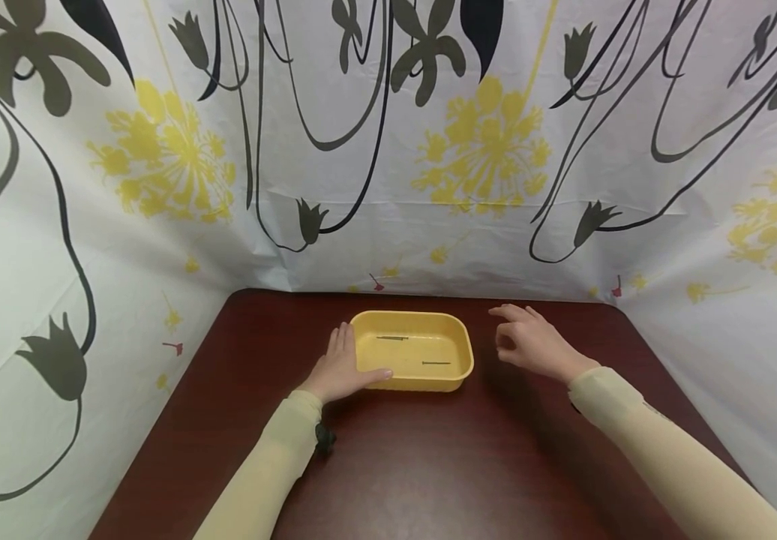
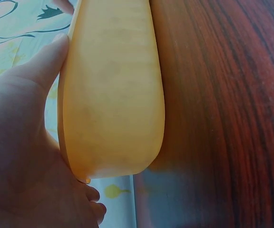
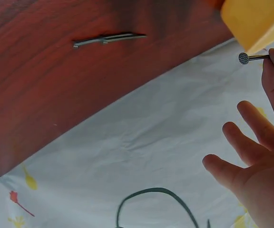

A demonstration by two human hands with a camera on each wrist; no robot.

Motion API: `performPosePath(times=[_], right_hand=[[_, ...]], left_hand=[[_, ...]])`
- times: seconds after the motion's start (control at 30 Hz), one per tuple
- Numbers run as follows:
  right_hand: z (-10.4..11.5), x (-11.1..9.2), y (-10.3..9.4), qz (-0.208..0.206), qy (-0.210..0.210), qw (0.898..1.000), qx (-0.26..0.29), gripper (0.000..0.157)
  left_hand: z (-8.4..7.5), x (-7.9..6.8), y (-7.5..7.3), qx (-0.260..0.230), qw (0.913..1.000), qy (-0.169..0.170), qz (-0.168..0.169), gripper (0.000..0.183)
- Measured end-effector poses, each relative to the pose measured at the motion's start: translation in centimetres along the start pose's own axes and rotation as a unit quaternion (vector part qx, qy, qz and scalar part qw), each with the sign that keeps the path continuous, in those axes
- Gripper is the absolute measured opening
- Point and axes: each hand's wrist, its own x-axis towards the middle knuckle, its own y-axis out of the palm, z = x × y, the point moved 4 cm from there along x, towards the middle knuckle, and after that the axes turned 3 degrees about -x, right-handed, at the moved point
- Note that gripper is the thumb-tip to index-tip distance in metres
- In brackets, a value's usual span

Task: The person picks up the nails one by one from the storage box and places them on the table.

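A yellow plastic tray (image 1: 412,382) stands on the table with a few thin dark nails (image 1: 436,364) lying in it. My left hand (image 1: 340,367) rests at its left end, fingers straight along the side and thumb across the near rim. To the right of the tray, above the tabletop, is my right hand (image 1: 533,341). In the right wrist view its thumb and index finger pinch a nail (image 3: 254,58), head outward, while the other fingers are spread. That view also has two nails (image 3: 109,38) side by side on the table; the head view does not show them.
The dark red-brown table (image 1: 395,465) has rounded far corners. A white curtain (image 1: 361,172) with grey and yellow flower prints hangs close behind it and along both sides.
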Motion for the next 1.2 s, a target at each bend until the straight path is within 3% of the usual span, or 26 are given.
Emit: performPosePath(times=[0.5,0.8,1.2], right_hand=[[-1.8,-2.7,3.7,0.061,0.058,0.996,0.014,0.026],[-1.9,-3.7,5.8,0.083,0.065,0.994,0.018,0.03],[-1.6,-4.1,6.5,0.079,0.054,0.995,0.011,0.029]], left_hand=[[-0.3,-0.1,-0.2,-0.002,1.0,0.002,-0.004,0.136],[-0.1,0.0,-0.1,0.008,1.0,-0.005,-0.004,0.137],[0.5,0.6,0.4,0.003,0.9999,-0.012,0.008,0.141]])
